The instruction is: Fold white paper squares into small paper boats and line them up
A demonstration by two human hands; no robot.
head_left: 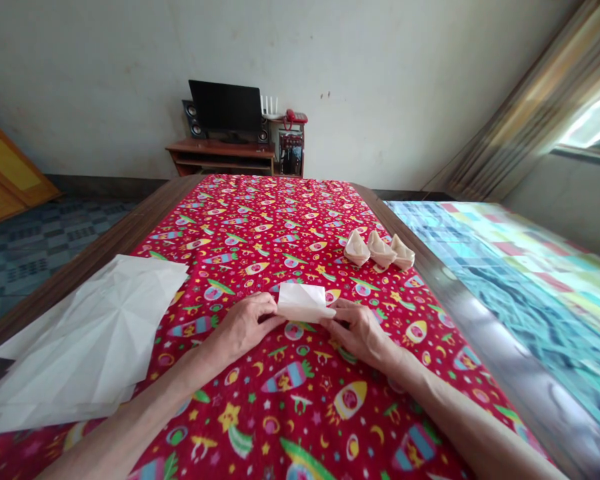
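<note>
A small folded piece of white paper (301, 295) lies between my hands over the red patterned cloth, its near edge turned up. My left hand (250, 319) pinches the paper's left edge between thumb and fingers. At the right corner, my right hand (359, 331) has its thumb and fingertips closed on the same folded edge. To the left rests a stack of creased white paper sheets (125, 327), overlapping one another. Three folded paper pieces (380, 251) with pointed tops stand in a row beyond my right hand.
The red cloth (285, 387) covers a dark wooden table (147, 200). At the wall, a desk (220, 152) holds a monitor (225, 108), speakers and a red telephone (296, 118). On the right is a bed with a checked cover (510, 233); a wooden cabinet (10, 167) stands left.
</note>
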